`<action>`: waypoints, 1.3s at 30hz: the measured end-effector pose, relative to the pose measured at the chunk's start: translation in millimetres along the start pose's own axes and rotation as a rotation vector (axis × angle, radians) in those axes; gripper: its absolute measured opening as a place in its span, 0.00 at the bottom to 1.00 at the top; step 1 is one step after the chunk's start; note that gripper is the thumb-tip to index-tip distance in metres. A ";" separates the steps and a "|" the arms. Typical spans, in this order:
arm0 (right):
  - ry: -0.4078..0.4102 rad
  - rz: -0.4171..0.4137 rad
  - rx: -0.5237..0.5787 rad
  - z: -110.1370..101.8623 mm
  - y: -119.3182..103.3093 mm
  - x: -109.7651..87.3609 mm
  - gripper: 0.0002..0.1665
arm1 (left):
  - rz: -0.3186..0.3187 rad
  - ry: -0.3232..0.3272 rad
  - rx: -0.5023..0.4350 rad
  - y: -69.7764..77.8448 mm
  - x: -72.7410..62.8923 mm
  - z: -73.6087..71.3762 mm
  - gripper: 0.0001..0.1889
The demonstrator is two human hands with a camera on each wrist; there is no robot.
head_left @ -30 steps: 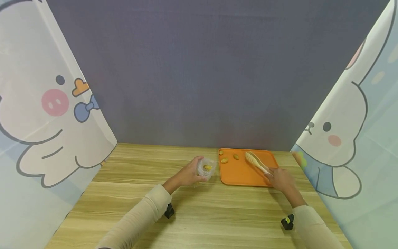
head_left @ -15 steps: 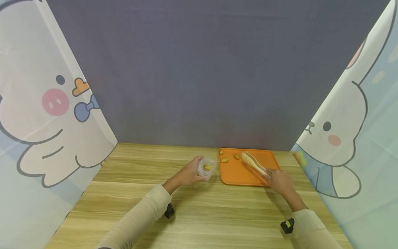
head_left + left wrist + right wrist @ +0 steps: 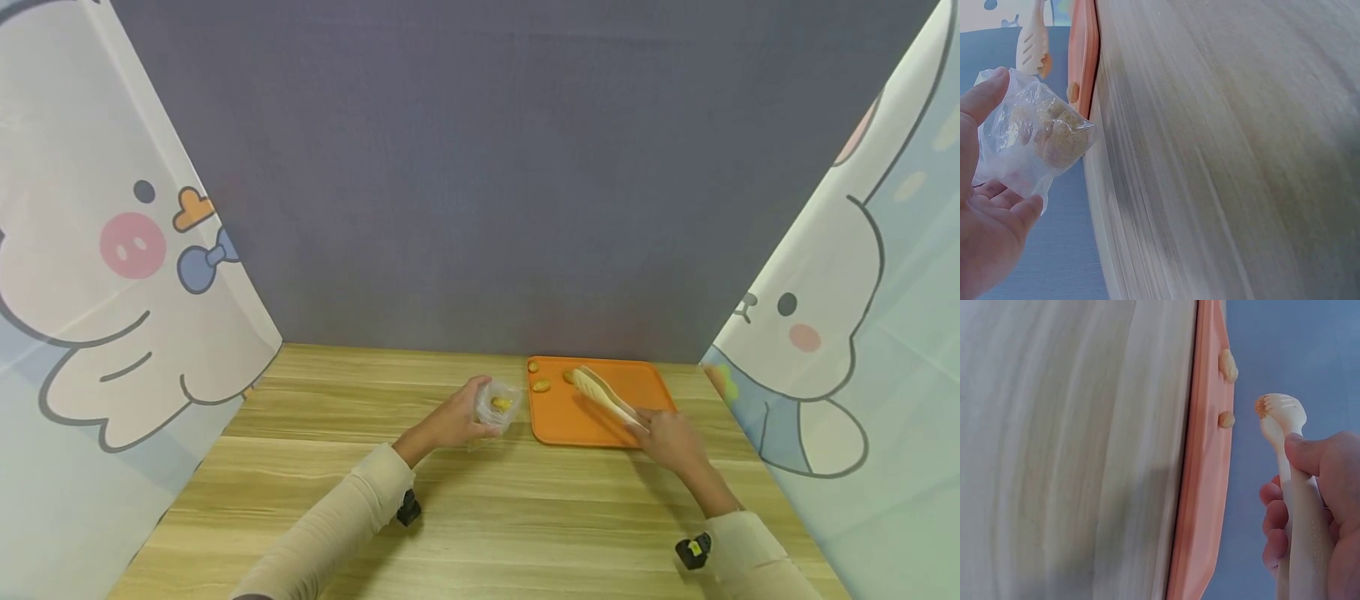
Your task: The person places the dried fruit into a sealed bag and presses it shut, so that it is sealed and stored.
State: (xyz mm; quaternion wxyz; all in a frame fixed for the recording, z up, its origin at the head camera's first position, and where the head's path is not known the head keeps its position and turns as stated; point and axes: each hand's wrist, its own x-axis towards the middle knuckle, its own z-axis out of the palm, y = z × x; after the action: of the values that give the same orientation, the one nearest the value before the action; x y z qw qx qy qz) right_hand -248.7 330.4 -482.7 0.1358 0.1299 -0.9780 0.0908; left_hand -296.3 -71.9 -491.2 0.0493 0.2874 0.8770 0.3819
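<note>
My left hand (image 3: 457, 417) holds a clear plastic bag (image 3: 1019, 125) by its sides, thumb opposite the fingers, its mouth spread. Several lumpy golden-brown pieces (image 3: 1063, 134) show inside. My right hand (image 3: 671, 437) grips cream-coloured slotted tongs (image 3: 1304, 506) over the orange tray (image 3: 562, 425). Right at the tongs' tips is a small brown piece (image 3: 1262, 406), partly covered by them. Two more oval golden-brown pieces, a near one (image 3: 542, 386) and a far one (image 3: 533, 367), lie at the tray's left side.
The wood-grain table (image 3: 480, 508) stretches in front of both arms, with the tray near its back edge. A grey panel (image 3: 465, 208) rises behind. Cartoon-printed sheets (image 3: 135, 333) flank the table on both sides. Black wrist cameras hang under both sleeves.
The right hand has moved the tongs left across the tray, and their tips now overlap the third brown piece. The left hand and bag stay in place.
</note>
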 end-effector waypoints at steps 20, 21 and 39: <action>-0.013 -0.045 0.073 -12.2 -25.2 7.4 0.26 | 0.007 -0.004 0.002 5.7 1.7 -0.7 0.52; -0.007 -0.047 0.071 -12.2 -27.0 7.8 0.25 | 0.008 -0.003 0.002 6.2 1.7 -0.7 0.52; -0.027 -0.071 0.150 -15.8 -60.6 13.8 0.26 | 0.032 0.028 0.018 9.4 3.1 3.6 0.52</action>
State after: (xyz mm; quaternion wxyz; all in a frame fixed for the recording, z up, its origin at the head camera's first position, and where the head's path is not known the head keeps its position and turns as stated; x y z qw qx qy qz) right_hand -240.8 273.1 -455.1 0.1154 0.1755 -0.9650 0.1570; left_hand -293.4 -62.8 -486.8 0.0285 0.2964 0.8762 0.3789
